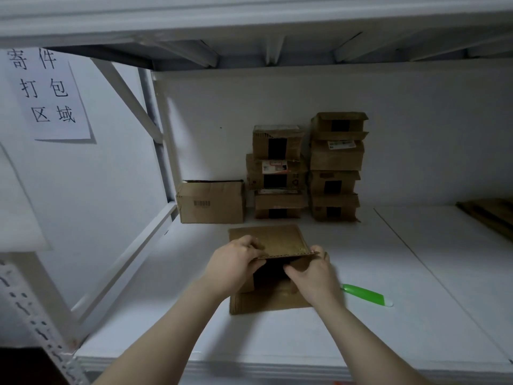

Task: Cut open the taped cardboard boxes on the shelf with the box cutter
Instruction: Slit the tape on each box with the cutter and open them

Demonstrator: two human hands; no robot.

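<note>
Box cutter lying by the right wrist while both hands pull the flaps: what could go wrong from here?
1. The box cutter lies close beside the right hand and its wrist. Whether the blade is out cannot be told, so a sideways arm move might brush it or knock it away.
2. The left hand and right hand grip the front box by its flap. The stacked boxes behind look uneven, so a backward shove might topple them.

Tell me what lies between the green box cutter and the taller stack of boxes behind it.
Nothing but bare shelf between the box cutter and the stack of boxes, seen in the head view.
</note>
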